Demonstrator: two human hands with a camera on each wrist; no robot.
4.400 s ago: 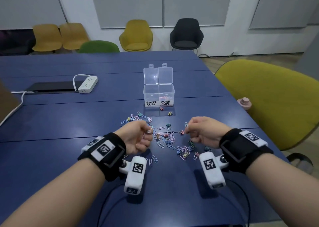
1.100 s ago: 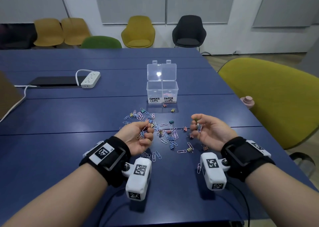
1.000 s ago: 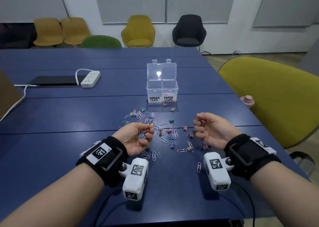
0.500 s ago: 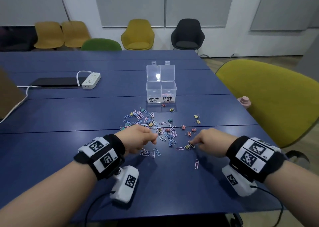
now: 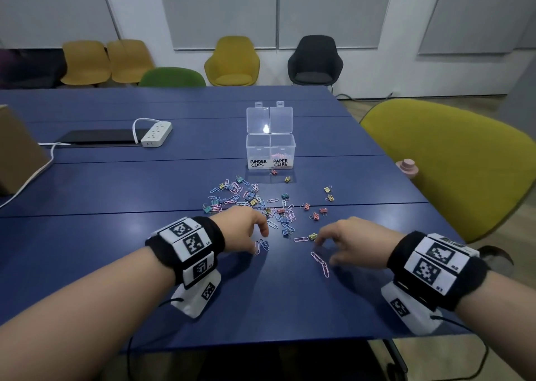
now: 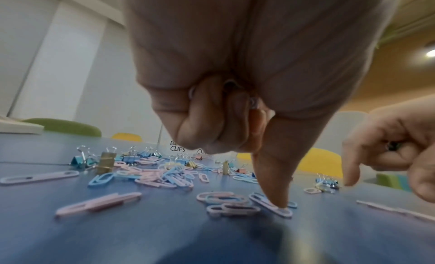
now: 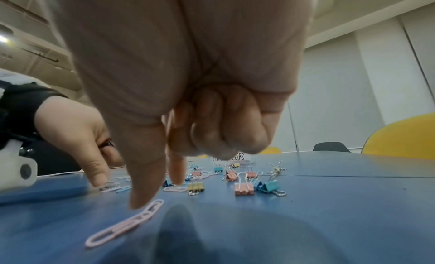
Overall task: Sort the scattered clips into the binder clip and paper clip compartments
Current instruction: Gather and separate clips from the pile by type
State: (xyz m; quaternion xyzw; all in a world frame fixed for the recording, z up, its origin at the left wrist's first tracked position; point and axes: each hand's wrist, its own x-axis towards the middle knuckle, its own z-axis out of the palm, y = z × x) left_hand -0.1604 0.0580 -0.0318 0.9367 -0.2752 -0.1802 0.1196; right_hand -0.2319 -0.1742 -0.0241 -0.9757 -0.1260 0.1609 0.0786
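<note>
A clear two-compartment box with its lid up stands mid-table, labelled BINDER CLIPS on the left and PAPER CLIPS on the right. Some pink clips lie in the right one. Pastel paper clips and small binder clips are scattered in front of it. My left hand is palm down, its fingers curled round a few paper clips, and its thumb presses a paper clip on the table. My right hand is palm down with fingers curled round something small and dark. Its thumb touches two linked pink paper clips.
A white power strip and a black flat device lie far left, and a cardboard box stands at the left edge. A yellow-green chair and a small pink object are beyond the table's right edge.
Both hands turned from palm up to palm down and dropped to the table near the front of the scatter. Two yellow binder clips now lie to the right of the pile.
</note>
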